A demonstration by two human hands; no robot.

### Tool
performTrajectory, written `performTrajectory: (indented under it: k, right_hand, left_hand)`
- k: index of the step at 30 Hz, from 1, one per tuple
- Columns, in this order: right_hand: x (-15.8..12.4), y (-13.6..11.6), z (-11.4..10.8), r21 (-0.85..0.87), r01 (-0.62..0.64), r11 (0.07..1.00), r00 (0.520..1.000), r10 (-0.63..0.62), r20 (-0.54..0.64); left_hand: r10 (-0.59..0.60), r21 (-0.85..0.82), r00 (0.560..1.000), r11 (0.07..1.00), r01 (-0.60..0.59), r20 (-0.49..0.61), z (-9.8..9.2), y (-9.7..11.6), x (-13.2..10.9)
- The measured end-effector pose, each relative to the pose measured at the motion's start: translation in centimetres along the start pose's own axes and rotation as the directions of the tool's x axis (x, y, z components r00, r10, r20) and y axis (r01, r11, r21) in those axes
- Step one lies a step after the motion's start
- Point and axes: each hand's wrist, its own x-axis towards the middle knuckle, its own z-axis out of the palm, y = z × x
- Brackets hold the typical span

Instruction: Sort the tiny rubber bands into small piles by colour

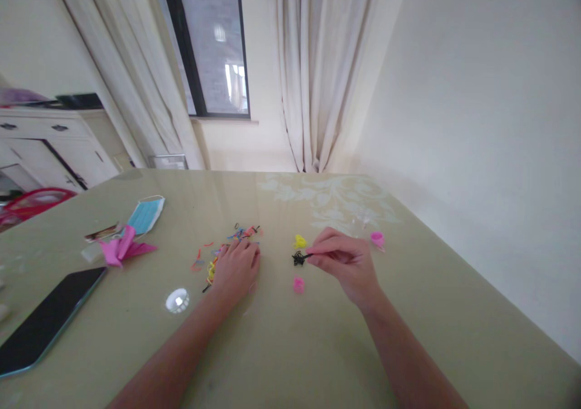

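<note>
My left hand (236, 267) lies with its fingers stretched out over a loose pile of mixed-colour rubber bands (240, 233), partly hiding it. Yellow, red, blue and black bands show around its fingertips and along its left side. With thumb and fingers pinched, my right hand (342, 261) holds a small black rubber band right beside a heap of black rubber bands (298, 258). Just behind that heap sits a small yellow heap (300, 241). A pink heap (298, 284) lies on the near side of the black one.
Left on the table (281, 348) are a phone (52, 315), a pink folded-paper shape (122, 248), a blue face mask (146, 215) and a clear shiny dome (177, 301). A pink cone-like piece (377, 240) stands beyond my right hand. A wall (490, 155) borders the table's right side.
</note>
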Motion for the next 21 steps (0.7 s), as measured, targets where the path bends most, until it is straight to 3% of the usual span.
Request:
performTrajectory:
  k: [6, 10, 15, 18, 21]
  right_hand:
    - [0.2, 0.5, -0.6, 0.021, -0.048, 0.999, 0.999, 0.048, -0.012]
    - [0.5, 2.1, -1.6, -0.152, -0.120, 0.981, 0.993, 0.118, -0.021]
    - [0.6, 5.4, -2.5, -0.594, -0.224, 0.773, 0.967, 0.253, -0.034]
    - [0.3, 7.0, -2.4, -0.708, -0.250, 0.661, 0.944, 0.329, -0.027]
    - [0.1, 7.9, -2.2, -0.748, -0.267, 0.608, 0.929, 0.369, -0.032]
  left_hand:
    - [-0.012, -0.070, 0.991, 0.998, 0.003, -0.131, 0.3, -0.2, 0.4]
    - [-0.038, -0.294, 0.979, 0.956, -0.023, -0.200, 0.2, -0.5, 0.6]
    - [-0.034, -0.621, 0.980, 0.777, -0.099, -0.198, 0.0, -0.3, 0.8]
    - [-0.024, -0.745, 0.981, 0.655, -0.130, -0.192, -0.1, 0.1, 0.9]
    - [-0.046, -0.829, 0.983, 0.546, -0.123, -0.176, -0.1, 0.5, 0.9]
